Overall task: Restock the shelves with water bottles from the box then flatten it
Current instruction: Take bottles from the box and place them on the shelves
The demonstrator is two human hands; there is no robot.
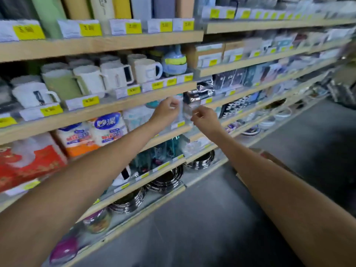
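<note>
Pale wooden shelf boards [115, 107] run on a slant from the left edge of the frame up toward the upper right, their front edges stacked close one above another. The free room lies in the lower centre and right, where grey floor [212, 218] opens into an aisle. Both bare arms reach from the bottom corners to the frame's centre. There the left hand [166, 110] has its fingers curled into a loose fist against the top of a clear bottle [181, 114]; blur hides whether it has hold. The right hand [205, 120] has its thumb and forefinger pinched on the bottle's clear right side. The bottle stands at the right end of the third board down, just under the mug shelf's edge and near the gap to the next bay. A brown cardboard box [273, 158] shows only as an edge behind the right forearm at centre right, on the floor near the shelving's foot. Yellow price tags [90, 28] line every board edge, their numerals too smeared to read. White and green mugs [88, 78] fill the shelf above the hands. Tissue packs [107, 130] at left centre carry white Chinese characters on a blue oval. A red pack [28, 166] lies at the left edge, and stacked metal pans [165, 180] sit on the low shelves.
</note>
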